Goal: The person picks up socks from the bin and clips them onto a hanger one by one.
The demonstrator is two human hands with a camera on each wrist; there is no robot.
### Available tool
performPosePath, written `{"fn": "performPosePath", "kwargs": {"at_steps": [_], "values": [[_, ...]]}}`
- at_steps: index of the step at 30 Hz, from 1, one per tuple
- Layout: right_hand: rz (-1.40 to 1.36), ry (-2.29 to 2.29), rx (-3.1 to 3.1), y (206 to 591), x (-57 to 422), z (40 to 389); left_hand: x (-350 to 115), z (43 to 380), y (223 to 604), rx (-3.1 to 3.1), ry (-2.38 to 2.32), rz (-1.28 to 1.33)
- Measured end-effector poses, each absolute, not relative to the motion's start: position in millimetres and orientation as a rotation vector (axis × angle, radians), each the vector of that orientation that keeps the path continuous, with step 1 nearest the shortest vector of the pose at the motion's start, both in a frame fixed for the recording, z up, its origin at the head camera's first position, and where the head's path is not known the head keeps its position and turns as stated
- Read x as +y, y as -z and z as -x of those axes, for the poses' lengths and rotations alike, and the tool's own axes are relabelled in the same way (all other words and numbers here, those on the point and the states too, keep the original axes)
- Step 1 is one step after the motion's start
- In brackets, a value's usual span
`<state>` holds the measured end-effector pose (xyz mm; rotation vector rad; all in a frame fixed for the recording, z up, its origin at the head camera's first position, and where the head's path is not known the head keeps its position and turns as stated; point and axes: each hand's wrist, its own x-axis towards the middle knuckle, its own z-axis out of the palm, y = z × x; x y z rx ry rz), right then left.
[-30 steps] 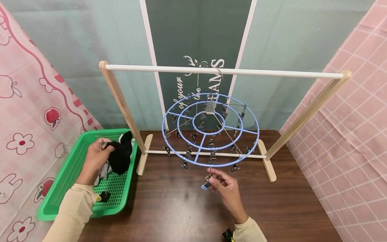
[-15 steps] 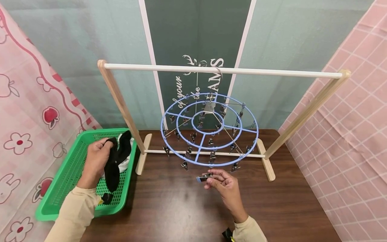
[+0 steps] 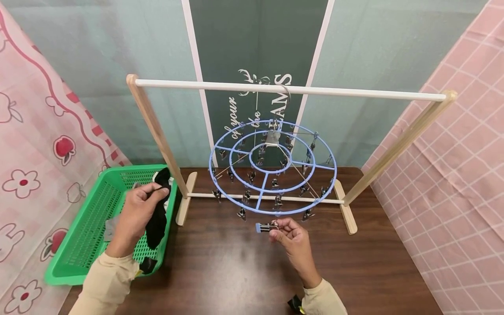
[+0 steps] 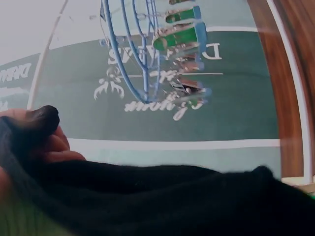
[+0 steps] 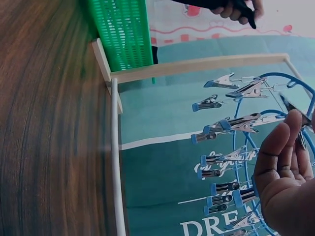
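My left hand (image 3: 135,214) pinches the upper edge of a black sock (image 3: 156,227), which hangs down over the right side of the green basket (image 3: 75,245). In the left wrist view the black cloth (image 4: 147,196) fills the bottom, with the fingertips folded over its edge. Just under the near rim of a round blue hanger (image 3: 271,212), my right hand (image 3: 293,240) grips a metal clip (image 3: 264,227) between thumb and fingers. Its blue-tipped end points left. Several more metal clips hang from the hanger's three rings.
A wooden stand with a white top rail (image 3: 220,86) carries the hanger by a hook. Its left foot (image 3: 187,199) stands close beside the basket. Grey cloth (image 3: 111,228) lies in the basket. Pink patterned curtains flank the brown table (image 3: 236,280).
My left hand has drawn the black sock toward the right and nearer to me across the basket. The clip in my right hand has swung from slanting down to pointing level to the left.
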<state>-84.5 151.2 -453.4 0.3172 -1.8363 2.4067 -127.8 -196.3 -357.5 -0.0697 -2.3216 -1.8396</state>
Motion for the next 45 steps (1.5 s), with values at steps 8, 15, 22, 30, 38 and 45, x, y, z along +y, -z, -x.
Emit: {"fn": "performPosePath", "kwargs": {"at_steps": [8, 15, 22, 30, 38, 45], "values": [[-0.278, -2.446, -1.773, 451.8, 150.0, 84.9, -171.8, 113.7, 357.4, -2.502, 1.715, 0.254], [-0.275, -2.427, -1.736, 450.2, 148.0, 85.3, -154.4, 107.0, 363.4, -2.603, 1.659, 0.441], [-0.272, -2.371, -1.805, 448.2, 148.3, 83.3, -136.7, 104.0, 370.1, -2.573, 1.637, 0.609], [-0.243, -2.344, -1.857, 447.5, 147.9, 82.2, -114.5, 101.6, 376.1, -2.567, 1.719, 0.629], [-0.270, -2.359, -1.858, 447.7, 147.6, 81.1, -100.2, 100.7, 383.2, -2.581, 1.739, 0.660], [-0.283, -2.355, -1.864, 447.5, 146.9, 80.2, -91.1, 101.4, 389.6, -2.581, 1.777, 0.735]]}}
